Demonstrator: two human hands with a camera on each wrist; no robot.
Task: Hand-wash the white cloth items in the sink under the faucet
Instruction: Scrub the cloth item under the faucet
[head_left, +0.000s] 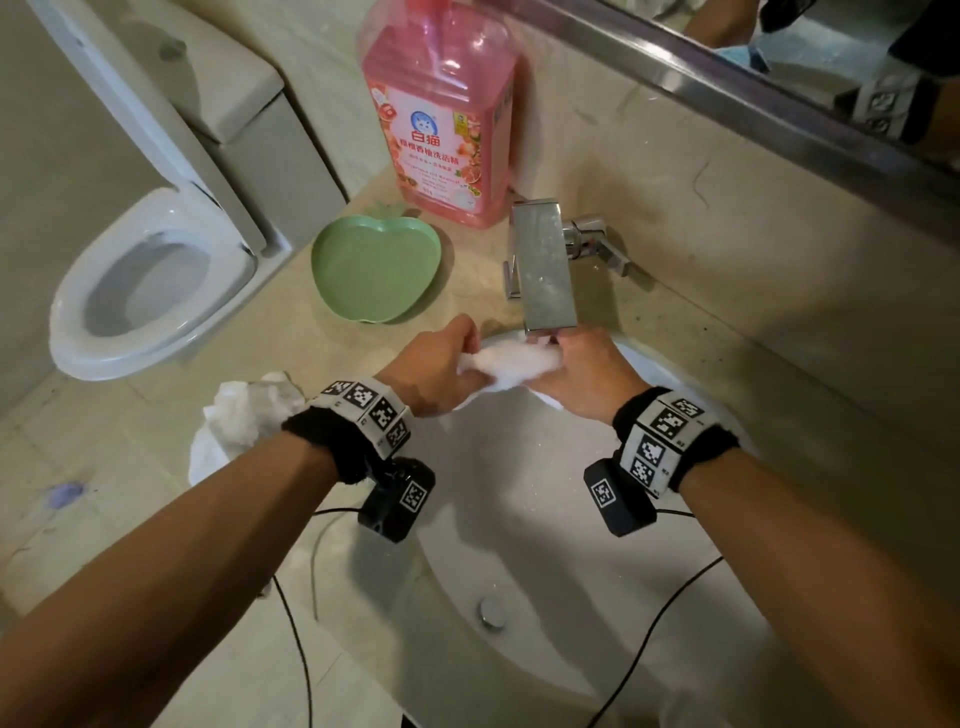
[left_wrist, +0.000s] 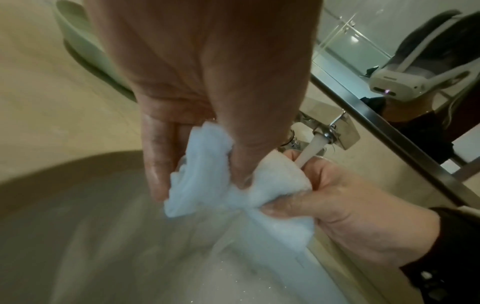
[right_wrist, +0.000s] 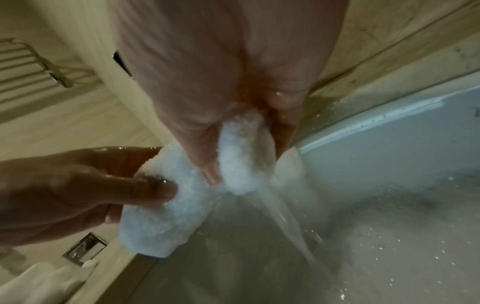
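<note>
A small wet white cloth (head_left: 511, 366) (left_wrist: 207, 179) (right_wrist: 166, 205) is stretched between both hands over the back of the white sink (head_left: 519, 519), right under the square chrome faucet (head_left: 545, 265). My left hand (head_left: 441, 364) (left_wrist: 197, 164) pinches its left end between thumb and fingers. My right hand (head_left: 582, 371) (right_wrist: 241, 144) grips its right end, with the cloth bunched in the fist. Water (left_wrist: 310, 151) (right_wrist: 283, 218) runs from the spout over my right hand and the cloth into the basin. More white cloth (head_left: 249, 415) lies crumpled on the counter at the left.
A green apple-shaped dish (head_left: 376, 270) and a tall pink detergent bottle (head_left: 441, 114) stand on the beige counter behind the left hand. The faucet handle (head_left: 597, 244) sits at the wall under the mirror (head_left: 779, 52). A toilet (head_left: 150, 280) is at the far left. The sink drain (head_left: 491, 610) is uncovered.
</note>
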